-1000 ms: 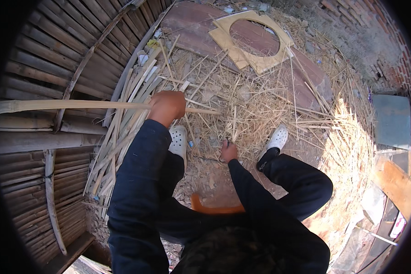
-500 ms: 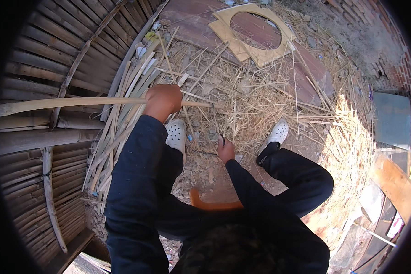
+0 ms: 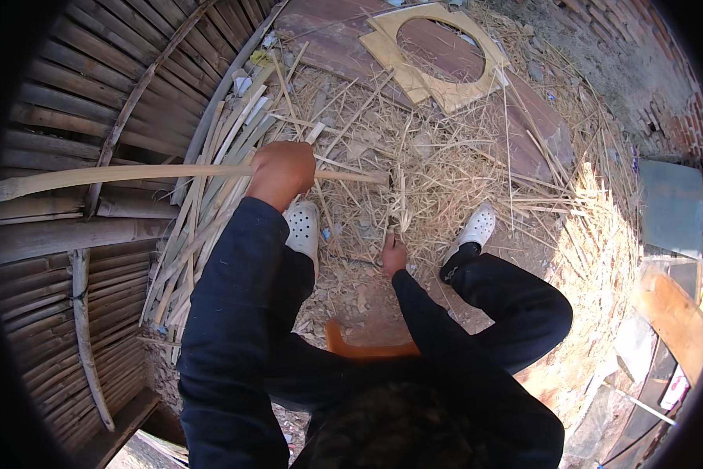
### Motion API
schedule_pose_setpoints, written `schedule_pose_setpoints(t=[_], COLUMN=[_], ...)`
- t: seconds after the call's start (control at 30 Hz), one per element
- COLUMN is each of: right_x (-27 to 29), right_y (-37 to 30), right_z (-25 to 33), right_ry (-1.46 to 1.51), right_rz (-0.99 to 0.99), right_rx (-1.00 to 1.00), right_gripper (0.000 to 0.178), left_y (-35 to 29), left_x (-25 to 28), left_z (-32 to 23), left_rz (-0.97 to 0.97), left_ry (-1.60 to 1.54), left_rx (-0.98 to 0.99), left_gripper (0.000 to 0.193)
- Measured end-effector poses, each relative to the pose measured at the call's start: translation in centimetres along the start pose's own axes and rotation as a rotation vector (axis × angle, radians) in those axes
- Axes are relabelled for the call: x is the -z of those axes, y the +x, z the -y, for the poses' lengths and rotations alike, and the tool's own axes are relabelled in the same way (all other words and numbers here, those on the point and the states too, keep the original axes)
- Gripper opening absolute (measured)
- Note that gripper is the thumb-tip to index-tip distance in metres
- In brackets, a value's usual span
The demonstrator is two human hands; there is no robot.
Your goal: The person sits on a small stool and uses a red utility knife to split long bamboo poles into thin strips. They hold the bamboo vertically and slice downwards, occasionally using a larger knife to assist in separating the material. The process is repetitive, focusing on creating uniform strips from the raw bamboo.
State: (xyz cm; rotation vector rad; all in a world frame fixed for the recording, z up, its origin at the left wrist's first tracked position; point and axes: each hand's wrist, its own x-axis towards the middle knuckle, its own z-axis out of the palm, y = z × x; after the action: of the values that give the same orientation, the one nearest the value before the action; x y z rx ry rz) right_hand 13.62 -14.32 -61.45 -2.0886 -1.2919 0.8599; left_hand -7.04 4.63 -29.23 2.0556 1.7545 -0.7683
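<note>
A long, pale bamboo strip (image 3: 156,173) is held crosswise, left to right, with the left hand (image 3: 281,172) closed around it near its right end. That end is set ahead of the right hand (image 3: 394,256), the farther one, which is curled around a slim handle (image 3: 390,234) over scattered straw (image 3: 454,152).

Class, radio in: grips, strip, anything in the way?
Left grip closed around bamboo strip. Right grip closed, its tool indistinct. Shavings beneath strip's right end; no obvious obstruction.

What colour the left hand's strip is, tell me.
The strip is pale tan, best seen in the head view.
</note>
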Motion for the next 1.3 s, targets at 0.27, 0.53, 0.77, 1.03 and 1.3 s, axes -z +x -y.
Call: schedule_pose_setpoints(t=[0.27,0.53,0.77,1.03,1.3], right_x=[0.8,5.0,5.2,4.6,4.4], right_y=[1.3,0.5,-0.9,-0.2,0.5], right_z=[-2.3,4.4,3.7,3.7,3.8], right_ry=[0.128,0.142,0.041,0.038,0.111], right_rz=[0.137,-0.031,-0.040,-0.090,0.012], right_rx=[-0.156,0.104,0.031,0.037,-0.020], right_gripper=[0.054,0.038,0.037,0.041,0.036], left_y=[-0.5,-2.0,-1.5,-1.5,-1.2], left_x=[-0.6,-1.1,0.2,2.3,2.4], left_z=[0.3,-1.7,-2.5,-3.9,-3.7], left_rz=[-0.094,-0.141,-0.130,-0.059,-0.055], left_ry=[0.012,0.053,0.032,0.027,0.022], left_rx=[-0.008,-0.050,-0.039,-0.037,-0.011], left_gripper=[0.023,0.020,0.021,0.025,0.026])
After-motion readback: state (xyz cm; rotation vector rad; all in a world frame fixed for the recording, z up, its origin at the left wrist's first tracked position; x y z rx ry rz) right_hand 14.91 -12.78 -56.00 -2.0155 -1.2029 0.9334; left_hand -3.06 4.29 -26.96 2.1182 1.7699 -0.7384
